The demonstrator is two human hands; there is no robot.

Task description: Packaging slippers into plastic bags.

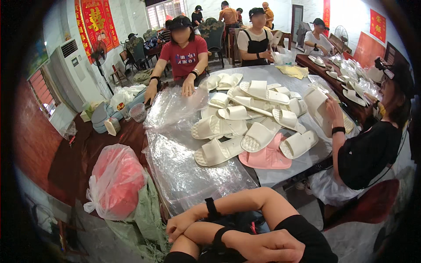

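at far left i see a standing fan near the wall, and on the near left a clear bag of pink things leaning by a green sack. next comes my person's right hand, crossed over to the left at the near edge of the table, curled in what looks like a loose fist over the left forearm; i cannot tell whether anything is tucked inside it. just beyond lies clear plastic sheeting, wrinkled and shiny, spread over the left part of the grey-covered table. at its far end a co-worker in a red shirt has both hands down at the plastic. to the right of the sheeting, the off-white slippers sit heaped across the middle of the table, with pink slippers at the pile's near side. my person's left hand, crossed to the right, lies near the black sleeve, fingers bent; i cannot tell how far they close. yellow sheets lie at the far edge. at right, a co-worker in black has a hand on a large pale slipper.
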